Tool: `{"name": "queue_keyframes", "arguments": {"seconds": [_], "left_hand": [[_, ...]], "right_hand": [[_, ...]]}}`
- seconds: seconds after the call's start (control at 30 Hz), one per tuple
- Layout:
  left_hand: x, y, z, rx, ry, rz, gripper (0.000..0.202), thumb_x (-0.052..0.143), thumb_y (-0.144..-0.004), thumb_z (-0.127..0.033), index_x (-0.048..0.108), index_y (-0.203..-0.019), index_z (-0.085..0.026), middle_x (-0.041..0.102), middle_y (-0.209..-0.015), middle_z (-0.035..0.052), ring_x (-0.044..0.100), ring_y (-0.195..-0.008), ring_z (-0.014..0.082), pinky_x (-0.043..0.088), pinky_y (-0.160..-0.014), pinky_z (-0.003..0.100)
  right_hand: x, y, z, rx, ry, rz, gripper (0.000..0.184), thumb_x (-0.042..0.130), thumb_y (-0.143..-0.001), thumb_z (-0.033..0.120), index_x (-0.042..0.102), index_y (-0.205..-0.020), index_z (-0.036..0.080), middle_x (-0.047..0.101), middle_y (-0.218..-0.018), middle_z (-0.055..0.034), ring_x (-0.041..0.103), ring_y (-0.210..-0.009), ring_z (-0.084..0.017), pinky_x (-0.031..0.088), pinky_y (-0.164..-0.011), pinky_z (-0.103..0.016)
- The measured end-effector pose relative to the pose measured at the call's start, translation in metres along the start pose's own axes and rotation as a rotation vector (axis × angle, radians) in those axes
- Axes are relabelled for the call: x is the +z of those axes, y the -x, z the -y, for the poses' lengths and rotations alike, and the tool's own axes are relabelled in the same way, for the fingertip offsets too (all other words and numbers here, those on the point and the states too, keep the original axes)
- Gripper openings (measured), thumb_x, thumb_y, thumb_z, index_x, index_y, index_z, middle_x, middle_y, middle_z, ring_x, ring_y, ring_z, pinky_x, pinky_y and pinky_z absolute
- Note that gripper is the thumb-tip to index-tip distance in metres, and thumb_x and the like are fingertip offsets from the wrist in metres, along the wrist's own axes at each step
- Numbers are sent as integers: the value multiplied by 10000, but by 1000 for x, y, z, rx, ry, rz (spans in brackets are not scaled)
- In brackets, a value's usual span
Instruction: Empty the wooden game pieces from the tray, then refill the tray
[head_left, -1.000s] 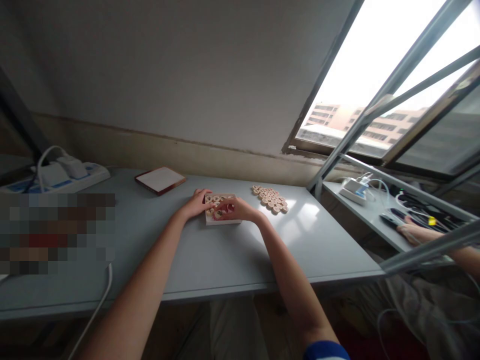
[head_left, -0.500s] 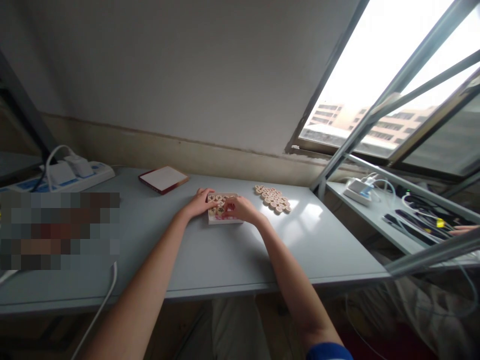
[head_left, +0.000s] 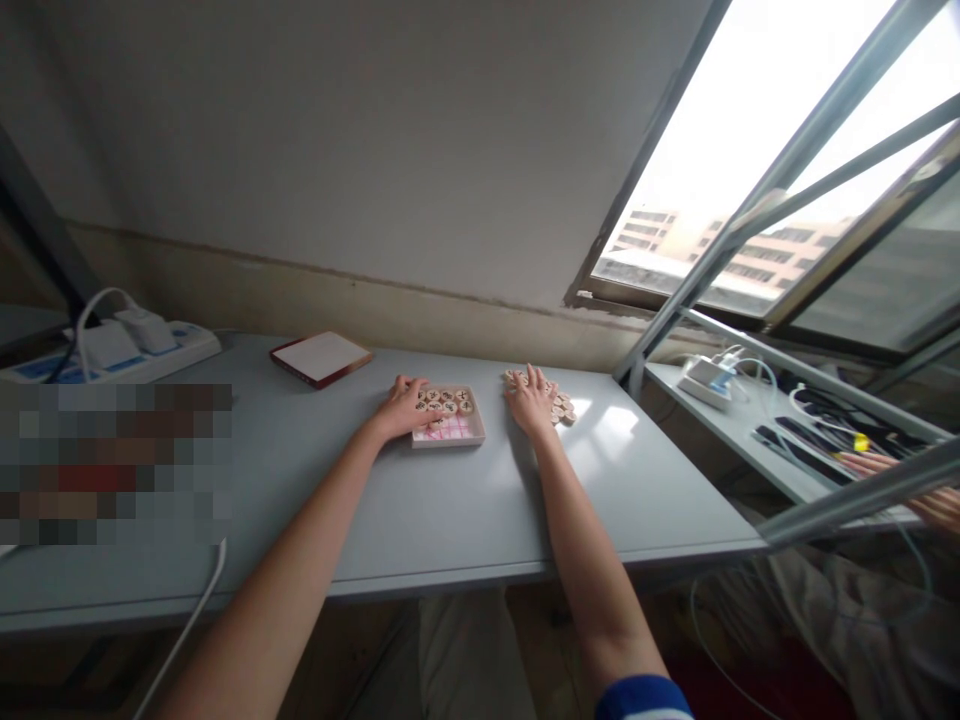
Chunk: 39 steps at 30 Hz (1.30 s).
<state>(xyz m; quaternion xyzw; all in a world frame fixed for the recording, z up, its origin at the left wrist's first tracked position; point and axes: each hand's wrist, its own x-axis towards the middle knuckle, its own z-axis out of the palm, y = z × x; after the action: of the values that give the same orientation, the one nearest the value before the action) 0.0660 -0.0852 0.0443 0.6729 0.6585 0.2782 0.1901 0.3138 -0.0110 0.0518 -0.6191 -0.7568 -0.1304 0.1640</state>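
A shallow white box [head_left: 468, 440] sits on the desk, with two rows of round wooden Chinese chess pieces [head_left: 450, 395] in its far part and a pink-lined sheet [head_left: 450, 428] showing in the near part. My left hand [head_left: 400, 410] holds the box at its left side, the thumb reaching over the rim toward the pieces. To the right, my right hand [head_left: 531, 402] is over a flat cluster of more Chinese chess pieces [head_left: 562, 408], fingers spread and pointing away from me. Its palm hides part of the cluster, and no piece shows in its grasp.
A box lid [head_left: 321, 358] with a dark red edge lies at the back left. Beyond it stands a power strip [head_left: 187, 345] with plugs and cables. Metal bed-frame bars [head_left: 675, 310] bound the desk on the right. Another person's hand [head_left: 892, 475] is at cables on the neighbouring desk.
My right hand has left the box and moved right onto the cluster of pieces, its fingers spreading. My left hand has stayed at the box. The other person's hand has come further into view.
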Motion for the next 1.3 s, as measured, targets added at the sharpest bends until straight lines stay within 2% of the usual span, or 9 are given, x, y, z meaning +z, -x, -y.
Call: {"name": "queue_keyframes", "arguments": {"seconds": [0.07,0.17,0.27,0.37,0.53,0.67,0.8,0.97,1.3], "left_hand": [[0,0,-1,6,-22,0,770,541,-581,-640,404,-1194,-195,361,-1134,102,440,-1098,273,341,-946,350],[-2,1,-3,22,-47,-1,751,542,-599,-613,408,-1194,-175,368,-1130,114,428,-1111,277,341,-947,346],[-3,2,-4,35,-53,-5,743,547,-605,-597,413,-1188,-157,373,-1130,121,419,-1117,276,338,-951,344],[-3,2,-4,39,-48,-8,734,545,-609,-598,418,-1181,-156,380,-1126,119,408,-1128,273,332,-958,345],[-4,2,-1,50,-14,-16,696,571,-602,-566,436,-1161,-173,393,-1113,104,425,-1108,258,344,-948,338],[-3,0,2,64,13,-10,688,572,-597,-575,441,-1156,-196,401,-1106,92,438,-1095,254,359,-932,340],[-1,-2,4,60,15,-32,679,589,-591,-545,445,-1151,-190,415,-1104,95,440,-1095,258,357,-933,341],[2,-4,5,49,39,-56,692,584,-572,-571,457,-1138,-192,424,-1091,93,453,-1077,260,352,-937,353],[6,-6,8,66,50,-81,621,596,-586,-515,462,-1112,-213,435,-1068,74,477,-1046,242,362,-933,339]], "right_hand": [[3,-1,-2,-25,13,50,346,369,-851,275,481,-1174,217,314,-1363,-111,182,-1251,-287,95,-949,-581],[-5,-1,2,-76,-5,44,287,375,-845,230,535,-1083,222,447,-1256,-99,300,-1170,-272,83,-952,-569],[-18,1,7,-110,-27,29,207,437,-829,274,597,-946,215,552,-1064,-95,400,-1029,-257,150,-937,-514],[-27,1,10,-120,-103,23,193,537,-774,377,632,-821,217,560,-999,-85,414,-984,-262,234,-884,-462],[-36,-4,22,-249,-512,26,241,568,-748,409,620,-880,214,574,-947,-49,471,-918,-193,337,-810,-320],[-47,-1,42,-505,-760,228,202,620,-714,285,620,-888,183,593,-898,-28,521,-808,-131,382,-712,-225],[-57,9,60,-614,-649,457,201,655,-670,217,646,-870,192,617,-789,-3,533,-686,-106,366,-609,-191],[-61,16,68,-641,-444,390,226,701,-629,238,657,-850,227,637,-774,6,539,-674,-116,333,-599,-204],[-58,18,67,-565,-307,332,192,636,-664,194,631,-853,231,644,-762,23,539,-628,-116,323,-537,-206]]}}
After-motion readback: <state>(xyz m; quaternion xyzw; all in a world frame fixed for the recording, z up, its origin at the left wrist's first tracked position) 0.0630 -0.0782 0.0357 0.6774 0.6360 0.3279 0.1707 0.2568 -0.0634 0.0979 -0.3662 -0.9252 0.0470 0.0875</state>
